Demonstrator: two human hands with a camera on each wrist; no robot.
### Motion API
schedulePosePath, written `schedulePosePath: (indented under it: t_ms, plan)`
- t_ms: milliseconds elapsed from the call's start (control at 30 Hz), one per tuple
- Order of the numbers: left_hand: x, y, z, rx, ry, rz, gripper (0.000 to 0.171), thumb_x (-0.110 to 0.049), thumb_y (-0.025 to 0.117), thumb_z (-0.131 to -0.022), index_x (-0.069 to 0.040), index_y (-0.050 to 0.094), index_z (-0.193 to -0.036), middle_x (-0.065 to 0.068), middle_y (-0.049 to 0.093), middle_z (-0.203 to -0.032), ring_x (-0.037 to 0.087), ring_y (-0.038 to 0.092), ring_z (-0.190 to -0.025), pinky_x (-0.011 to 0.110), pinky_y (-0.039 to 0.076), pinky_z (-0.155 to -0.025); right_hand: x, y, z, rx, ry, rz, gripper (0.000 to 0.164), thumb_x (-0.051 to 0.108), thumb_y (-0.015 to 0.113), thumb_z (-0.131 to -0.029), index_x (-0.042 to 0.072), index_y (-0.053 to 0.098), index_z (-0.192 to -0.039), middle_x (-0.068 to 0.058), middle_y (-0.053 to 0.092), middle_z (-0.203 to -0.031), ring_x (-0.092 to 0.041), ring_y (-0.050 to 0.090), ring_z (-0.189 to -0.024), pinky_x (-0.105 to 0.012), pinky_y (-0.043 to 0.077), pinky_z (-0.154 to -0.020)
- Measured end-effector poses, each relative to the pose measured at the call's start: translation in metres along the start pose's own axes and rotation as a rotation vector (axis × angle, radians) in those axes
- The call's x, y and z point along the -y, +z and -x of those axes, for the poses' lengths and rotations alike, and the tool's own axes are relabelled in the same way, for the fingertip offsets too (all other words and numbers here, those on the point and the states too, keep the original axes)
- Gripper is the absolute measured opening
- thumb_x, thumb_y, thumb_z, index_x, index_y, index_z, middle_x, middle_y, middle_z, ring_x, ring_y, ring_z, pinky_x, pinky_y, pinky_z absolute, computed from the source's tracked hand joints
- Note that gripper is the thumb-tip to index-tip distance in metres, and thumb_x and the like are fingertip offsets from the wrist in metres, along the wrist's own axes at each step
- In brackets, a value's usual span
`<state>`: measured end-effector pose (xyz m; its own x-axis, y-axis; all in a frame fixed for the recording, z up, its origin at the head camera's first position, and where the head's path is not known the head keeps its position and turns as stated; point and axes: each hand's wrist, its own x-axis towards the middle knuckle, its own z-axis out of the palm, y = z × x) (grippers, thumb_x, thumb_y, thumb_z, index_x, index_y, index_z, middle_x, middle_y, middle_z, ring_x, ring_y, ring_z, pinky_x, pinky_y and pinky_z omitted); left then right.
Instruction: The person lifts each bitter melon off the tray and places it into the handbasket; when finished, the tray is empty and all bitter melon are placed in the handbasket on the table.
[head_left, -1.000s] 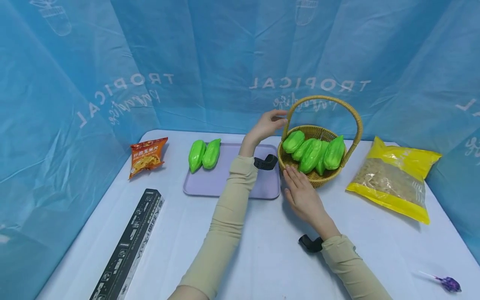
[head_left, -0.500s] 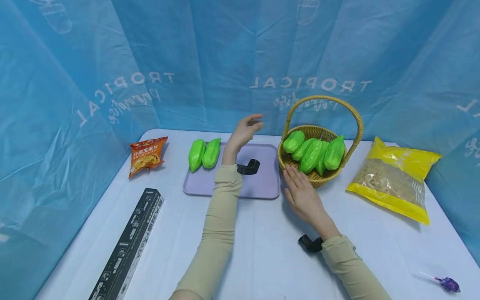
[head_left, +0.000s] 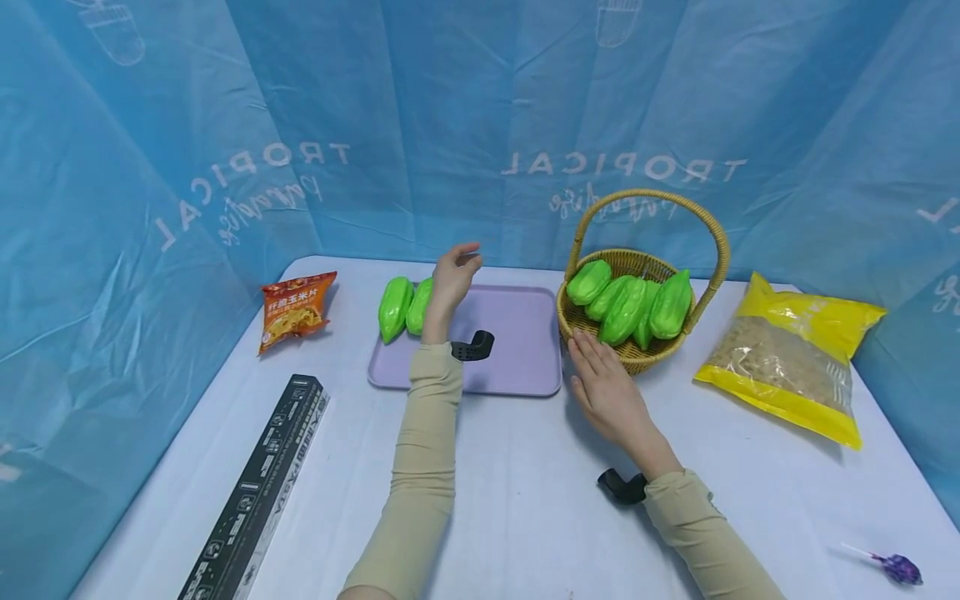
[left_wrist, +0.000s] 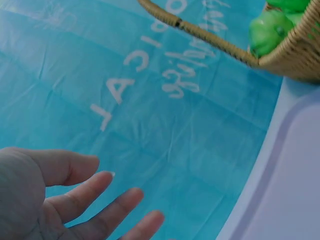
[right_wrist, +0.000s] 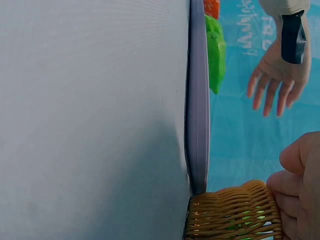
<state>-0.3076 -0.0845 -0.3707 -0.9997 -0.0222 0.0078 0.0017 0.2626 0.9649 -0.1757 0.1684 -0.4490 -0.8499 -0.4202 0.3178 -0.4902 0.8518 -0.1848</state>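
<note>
My left hand (head_left: pixel 453 283) is raised over the left part of a purple tray (head_left: pixel 517 342), its fingers loosely bent with nothing between them. Below and beside it lie two glossy, ridged green fruits (head_left: pixel 395 310), the right one partly hidden by my arm. In the left wrist view the same hand (left_wrist: pixel 65 195) has its fingers spread. My right hand (head_left: pixel 609 400) rests straight fingers against the near left rim of a wicker basket (head_left: pixel 637 360). Several similar green fruits (head_left: pixel 622 310) lie in the basket, under its arched handle (head_left: pixel 651 194). In the right wrist view, fingers (right_wrist: pixel 287 200) touch the basket's side.
An orange snack bag (head_left: pixel 295 312) lies at the far left, with a long black box (head_left: pixel 258 483) nearer. A yellow bag with a clear window (head_left: pixel 787 358) is right of the basket. A purple lollipop (head_left: pixel 900 569) lies at the near right. Blue curtains (head_left: pixel 450 125) stand behind the table.
My left hand has moved left, from beside the basket's handle to over the tray, close to the two green fruits. My right hand has stayed at the basket's rim.
</note>
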Motion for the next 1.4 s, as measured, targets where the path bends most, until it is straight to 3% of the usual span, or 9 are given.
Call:
schedulePosePath:
  t_ms: [200,367,567,833,1200,1267,1333,1400]
  plan:
    - [0.005,-0.008,-0.003,-0.138,-0.010,-0.074,0.038,-0.019,0.051,-0.100,-0.009,0.055,-0.136,0.015,0.060,-0.132,0.031,0.057,-0.120,0.045,0.045,-0.100,0.000,0.001,0.000,-0.010,-0.001,-0.006,0.053,0.017,0.048,-0.100,-0.004,0.036,-0.147,-0.019,0.033,-0.155,-0.035,0.031,-0.145,-0.049,0.024,-0.119]
    - [0.014,-0.015,-0.005,-0.222,-0.036,-0.089,0.037,-0.016,0.052,-0.099,-0.008,0.057,-0.135,0.016,0.061,-0.132,0.032,0.059,-0.117,0.044,0.049,-0.095,0.000,0.002,0.000,-0.026,-0.006,-0.003,0.053,0.016,0.049,-0.099,-0.005,0.038,-0.146,-0.020,0.035,-0.154,-0.036,0.032,-0.144,-0.050,0.025,-0.118]
    - [0.024,-0.024,-0.012,-0.314,-0.036,-0.182,0.036,-0.015,0.053,-0.097,-0.004,0.058,-0.132,0.019,0.061,-0.128,0.034,0.061,-0.112,0.044,0.051,-0.093,0.000,0.002,0.000,-0.017,0.001,0.003,0.053,0.016,0.049,-0.099,-0.004,0.037,-0.146,-0.019,0.034,-0.155,-0.036,0.031,-0.144,-0.049,0.024,-0.119]
    - [0.035,-0.029,-0.016,-0.303,-0.084,-0.210,0.039,-0.017,0.050,-0.097,-0.004,0.056,-0.134,0.020,0.059,-0.130,0.034,0.058,-0.115,0.044,0.047,-0.097,0.000,0.002,0.001,-0.001,0.006,0.008,0.053,0.018,0.049,-0.100,-0.004,0.036,-0.147,-0.018,0.032,-0.156,-0.035,0.030,-0.145,-0.049,0.022,-0.119]
    - [0.038,-0.021,-0.013,-0.248,-0.084,-0.221,0.040,-0.012,0.057,-0.094,-0.005,0.057,-0.133,0.020,0.058,-0.132,0.035,0.055,-0.121,0.045,0.047,-0.100,-0.001,0.001,0.000,0.004,0.006,0.017,0.053,0.017,0.048,-0.100,-0.004,0.035,-0.147,-0.019,0.031,-0.156,-0.035,0.029,-0.145,-0.049,0.021,-0.120]
    - [0.040,-0.020,-0.012,-0.247,-0.087,-0.239,0.042,-0.005,0.059,-0.090,-0.005,0.058,-0.132,0.020,0.058,-0.132,0.032,0.057,-0.113,0.041,0.049,-0.093,-0.001,0.001,0.000,0.005,0.003,0.017,0.053,0.017,0.048,-0.100,-0.004,0.036,-0.147,-0.019,0.031,-0.156,-0.035,0.029,-0.145,-0.049,0.022,-0.119]
    - [0.042,-0.019,-0.012,-0.240,-0.089,-0.270,0.047,0.002,0.058,-0.086,-0.006,0.058,-0.132,0.019,0.058,-0.132,0.027,0.059,-0.094,0.033,0.050,-0.080,0.000,0.001,0.000,0.007,0.002,0.017,0.053,0.017,0.048,-0.100,-0.004,0.036,-0.147,-0.019,0.031,-0.156,-0.035,0.029,-0.145,-0.049,0.022,-0.119]
    - [0.043,-0.019,-0.012,-0.224,-0.098,-0.307,0.053,0.008,0.054,-0.082,-0.007,0.058,-0.133,0.017,0.058,-0.132,0.020,0.052,-0.076,0.027,0.044,-0.065,-0.001,0.001,0.000,0.005,0.001,0.016,0.053,0.017,0.048,-0.100,-0.004,0.035,-0.147,-0.019,0.031,-0.156,-0.035,0.029,-0.145,-0.049,0.022,-0.119]
